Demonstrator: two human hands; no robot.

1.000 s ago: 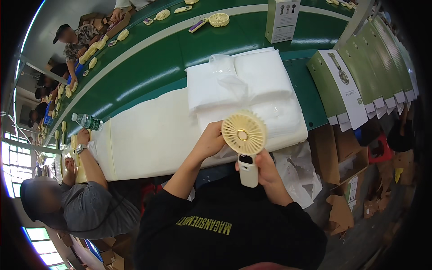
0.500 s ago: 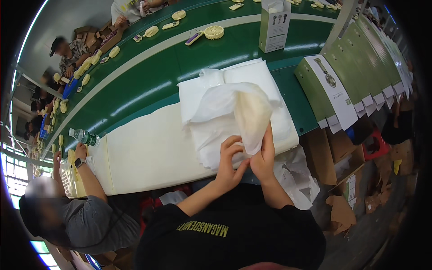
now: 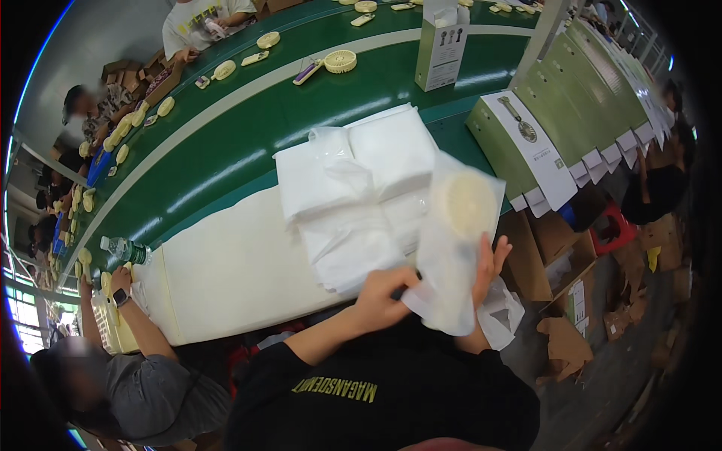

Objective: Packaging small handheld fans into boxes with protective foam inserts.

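Observation:
A frosted plastic bag (image 3: pixel 444 278) with a round cream handheld fan (image 3: pixel 470 203) inside is held above the right end of the padded work surface. My left hand (image 3: pixel 383 301) pinches the bag's lower left edge between thumb and fingers. Behind the bag's right side, my right hand (image 3: pixel 487 274) supports it, fingers pointing up and partly stretched; the bag hides its palm and thumb. Just beyond my hands lie stacks of flat white plastic bags (image 3: pixel 353 188).
A green conveyor (image 3: pixel 248 113) carrying cream fans curves past the far side. Green-and-white boxes (image 3: pixel 526 150) stand in a row at right, with an open carton (image 3: pixel 556 255) below. At left, a co-worker (image 3: pixel 150 376) works near a plastic bottle (image 3: pixel 126 249).
The bag with the fan has come nearer and right, and the fan now lies flat inside it. My left hand has shifted to its lower edge, and my right hand has moved right.

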